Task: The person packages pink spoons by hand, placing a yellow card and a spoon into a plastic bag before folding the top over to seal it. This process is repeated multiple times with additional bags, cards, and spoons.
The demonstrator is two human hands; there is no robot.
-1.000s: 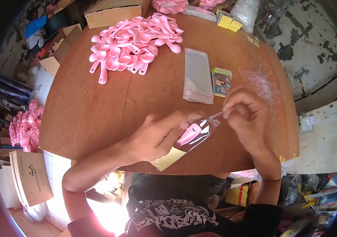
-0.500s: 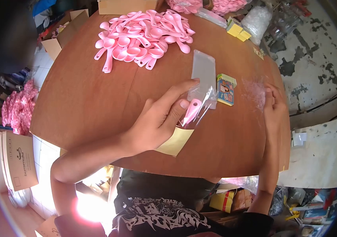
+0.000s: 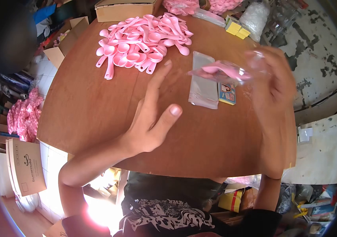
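Note:
My left hand [image 3: 148,126] hovers above the middle of the brown table [image 3: 109,114], thumb and fingers apart, with nothing in it. At the right, my right hand [image 3: 273,81] is smeared by motion and grips one end of a clear plastic bag with a pink spoon [image 3: 224,71] inside. The bagged spoon points left, over a stack of flat clear bags [image 3: 204,93]. Beside that stack lies a small pile of blue printed cards [image 3: 228,94], partly hidden by the bagged spoon. Many loose pink spoons [image 3: 137,43] are heaped towards the far side.
A cardboard box [image 3: 125,11] stands at the far edge, with pink bundles [image 3: 181,6] to its right. Yellow boxes [image 3: 236,28] and a bag of whitish material [image 3: 254,21] sit at the far right. Another carton [image 3: 28,166] stands on the floor at left.
The bagged spoon has left my left hand and is now in my right hand, which has moved up and inward. My left hand has opened and shifted slightly left.

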